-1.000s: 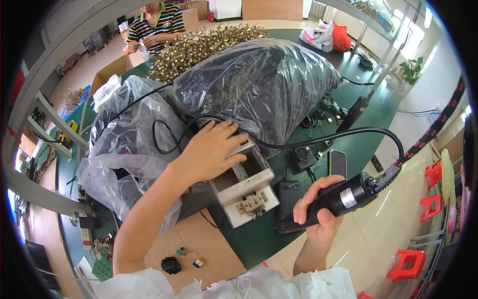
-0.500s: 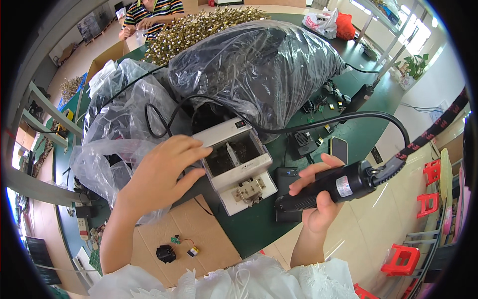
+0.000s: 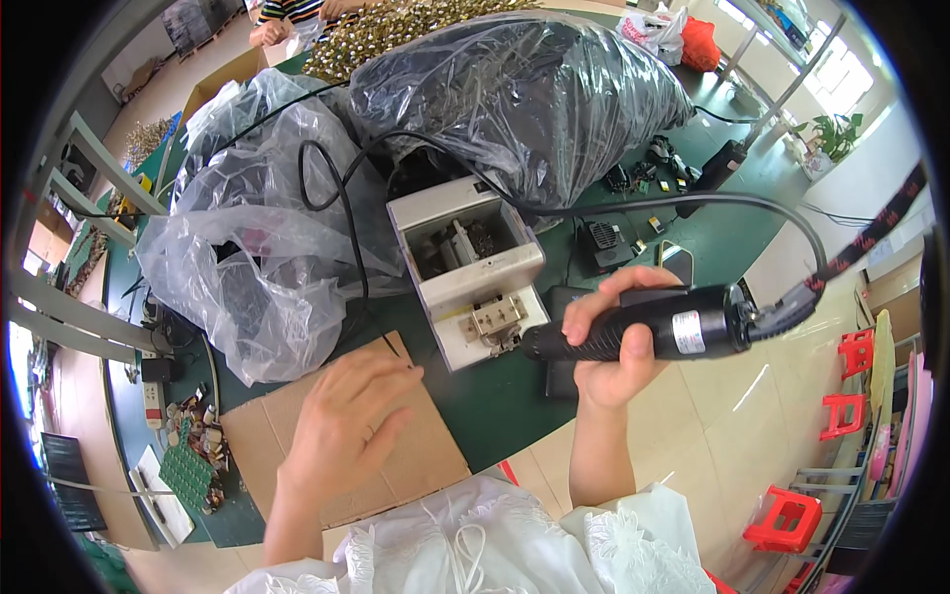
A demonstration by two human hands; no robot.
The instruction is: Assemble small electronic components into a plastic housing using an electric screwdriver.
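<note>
My right hand [image 3: 618, 342] grips a black corded electric screwdriver [image 3: 703, 322], its body level and its front end pointing left. That end is beside a pale box-shaped screw feeder [image 3: 485, 282], which has an open bin and a small metal block [image 3: 498, 315] at its front. Over a flat piece of cardboard [image 3: 421, 455], my left hand [image 3: 351, 421] is palm down, fingers stretched out and thumb apart. A ring shows on one finger. Whatever lies under this hand is hidden.
A big clear bag of dark parts [image 3: 524, 99] fills the back, with a crumpled clear bag [image 3: 262, 238] at left. A black cable [image 3: 673, 208] arches across to the screwdriver. Circuit boards [image 3: 188, 465] lie at left; red stools [image 3: 784, 520] stand at right. Another person's hand [image 3: 272, 33] shows far back.
My left hand has moved from the feeder's left side down over the cardboard, where small parts lay in view before. The screwdriver has come closer to the feeder's front. The view has shifted.
</note>
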